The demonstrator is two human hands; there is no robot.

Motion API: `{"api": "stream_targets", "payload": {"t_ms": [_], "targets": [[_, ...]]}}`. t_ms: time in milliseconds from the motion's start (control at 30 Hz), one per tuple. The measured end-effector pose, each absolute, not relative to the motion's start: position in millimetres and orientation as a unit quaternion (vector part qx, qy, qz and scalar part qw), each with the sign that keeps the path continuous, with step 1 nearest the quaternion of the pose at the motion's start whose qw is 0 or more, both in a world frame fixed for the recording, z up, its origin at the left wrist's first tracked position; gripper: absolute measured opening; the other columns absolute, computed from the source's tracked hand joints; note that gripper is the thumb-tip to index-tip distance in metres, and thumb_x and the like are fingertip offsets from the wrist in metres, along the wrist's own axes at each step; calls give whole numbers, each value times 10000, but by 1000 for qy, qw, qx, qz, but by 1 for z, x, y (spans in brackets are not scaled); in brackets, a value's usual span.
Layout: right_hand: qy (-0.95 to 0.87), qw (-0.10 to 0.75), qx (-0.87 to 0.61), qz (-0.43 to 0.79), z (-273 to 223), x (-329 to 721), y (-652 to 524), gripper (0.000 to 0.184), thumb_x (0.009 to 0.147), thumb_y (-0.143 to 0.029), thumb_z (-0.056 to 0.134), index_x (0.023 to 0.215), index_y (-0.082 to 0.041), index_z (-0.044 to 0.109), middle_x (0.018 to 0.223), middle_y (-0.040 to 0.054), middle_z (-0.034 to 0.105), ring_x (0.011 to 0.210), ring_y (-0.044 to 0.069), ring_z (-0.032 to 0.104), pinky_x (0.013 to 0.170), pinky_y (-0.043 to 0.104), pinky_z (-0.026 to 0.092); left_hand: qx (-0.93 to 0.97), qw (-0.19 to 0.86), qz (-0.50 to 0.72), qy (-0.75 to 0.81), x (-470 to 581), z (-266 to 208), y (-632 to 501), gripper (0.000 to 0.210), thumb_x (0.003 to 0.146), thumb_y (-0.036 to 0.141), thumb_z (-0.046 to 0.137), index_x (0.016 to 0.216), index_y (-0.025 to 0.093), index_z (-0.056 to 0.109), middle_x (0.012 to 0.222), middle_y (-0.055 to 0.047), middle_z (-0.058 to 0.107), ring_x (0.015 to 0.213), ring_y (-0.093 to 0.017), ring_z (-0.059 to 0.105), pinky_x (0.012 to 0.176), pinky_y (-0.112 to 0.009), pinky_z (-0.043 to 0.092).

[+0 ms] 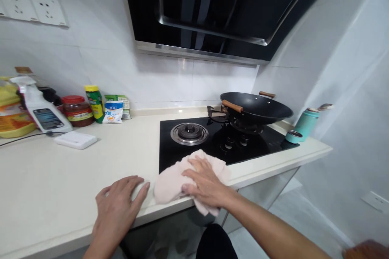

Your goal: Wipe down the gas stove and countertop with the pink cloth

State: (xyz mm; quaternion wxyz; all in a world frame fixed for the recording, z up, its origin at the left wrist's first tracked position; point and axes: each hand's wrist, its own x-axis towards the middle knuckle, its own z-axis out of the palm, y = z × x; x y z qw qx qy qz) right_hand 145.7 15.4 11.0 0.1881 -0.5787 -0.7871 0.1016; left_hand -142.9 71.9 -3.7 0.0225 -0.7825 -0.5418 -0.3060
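My right hand (204,182) presses a pale pink cloth (172,182) down at the front left corner of the black gas cooktop (209,145). Part of the cloth lies on the white counter, and a fold of it hangs over the front edge. My left hand (120,198) rests on the counter to the left of the cloth, its fingers bent and the thumb held apart, with nothing seen in it. The left burner (189,132) is bare, without a pan support. A black wok (258,107) with wooden handles sits on the right burner.
Along the back left stand a spray bottle (45,107), a red-lidded jar (77,111), a green container (95,103) and small packets (113,112). A white box-shaped device (75,140) lies before them. A teal holder (307,124) stands far right. The range hood (197,12) hangs above.
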Motion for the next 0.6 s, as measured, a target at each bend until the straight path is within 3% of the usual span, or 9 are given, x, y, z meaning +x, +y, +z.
{"api": "stream_targets", "payload": {"t_ms": [133,233,333,433,500,600], "targets": [[-805,227,-544,60,7,142,-8,345,1007,-551,517,1204,-335,700,1533,48,481,1459,285,349,1220,516,214,-788,22,-290,-543,-145,-1,73,371,938,535,461,990,299,742,1156,-72,775,1160,-343,668,997,-554,403],[-770,255,-584,23,0,170,-11,258,980,-470,575,1134,-326,724,1482,45,545,1418,272,407,1215,525,199,-790,22,-285,-543,-146,-1,75,378,940,545,458,988,304,744,1151,-72,777,1155,-351,672,970,-549,424],[-712,249,-656,10,-7,220,-14,258,941,-451,600,1131,-327,723,1514,39,534,1453,304,382,1215,601,127,-790,20,-282,-544,-146,0,77,380,941,553,452,988,318,747,1157,-64,775,1163,-355,671,948,-544,441],[-657,220,-721,-4,-12,279,-20,305,923,-470,569,1153,-324,707,1583,33,470,1528,345,267,1195,685,54,-792,19,-273,-547,-146,1,77,365,941,548,462,990,330,751,1158,-54,772,1172,-358,665,949,-551,442],[-622,203,-756,-14,-14,317,-23,346,923,-462,531,1192,-310,686,1611,40,436,1546,354,230,1188,704,67,-793,21,-267,-547,-147,1,79,365,941,548,466,993,326,752,1166,-56,770,1166,-355,664,959,-556,435],[-564,186,-804,-19,-17,367,-24,415,920,-431,496,1282,-292,645,1617,59,424,1520,342,294,1186,671,172,-795,26,-257,-548,-148,-2,82,383,939,558,457,992,317,750,1168,-63,769,1150,-352,670,948,-549,439]]}}
